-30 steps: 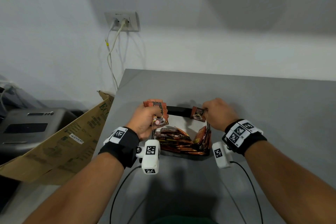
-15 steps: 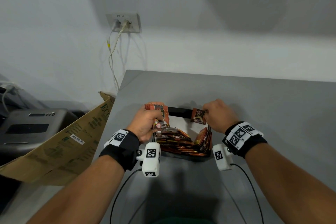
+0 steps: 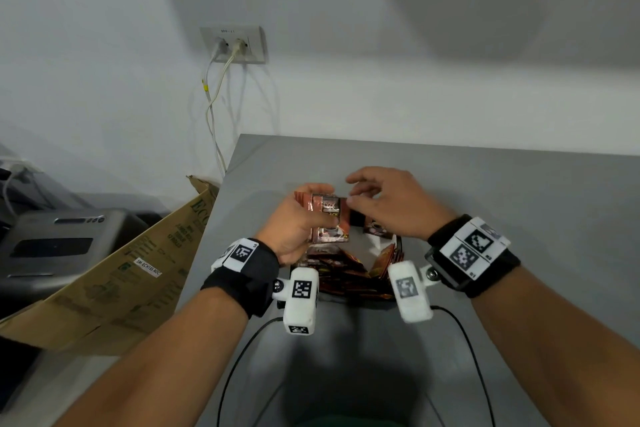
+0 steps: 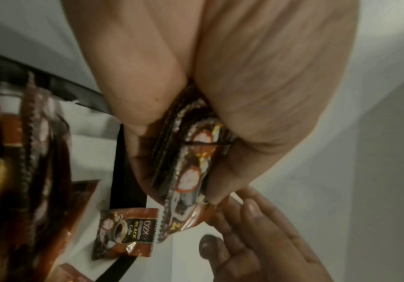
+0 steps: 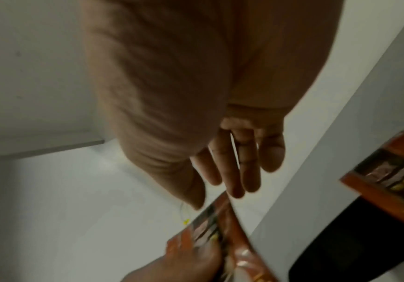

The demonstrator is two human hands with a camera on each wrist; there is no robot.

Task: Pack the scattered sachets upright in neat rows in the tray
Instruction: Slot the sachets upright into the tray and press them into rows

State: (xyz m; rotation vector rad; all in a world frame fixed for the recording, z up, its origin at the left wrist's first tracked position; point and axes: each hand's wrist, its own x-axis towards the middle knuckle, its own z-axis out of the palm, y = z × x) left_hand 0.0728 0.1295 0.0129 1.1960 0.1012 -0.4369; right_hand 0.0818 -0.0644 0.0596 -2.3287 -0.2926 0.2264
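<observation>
Head view: left hand [image 3: 292, 225] clamped round a stack of sachets [image 3: 329, 218], long axis upright, above the far-left corner of the tray [image 3: 356, 218] on the table [image 3: 519, 218]; right hand [image 3: 391, 204] just beside, fingers loose — empty.

Left wrist: stack pinched between thumb and fingers; one loose sachet [image 4: 126, 232] lying flat on the tray below.

Right wrist: fingers [image 5: 237, 167] spread above the stack's top edge — nearer hand to square it before lowering.

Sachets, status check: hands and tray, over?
Left hand grips sachet stack. Right hand open, fingers at stack. Tray part filled, one sachet against its wall.
</observation>
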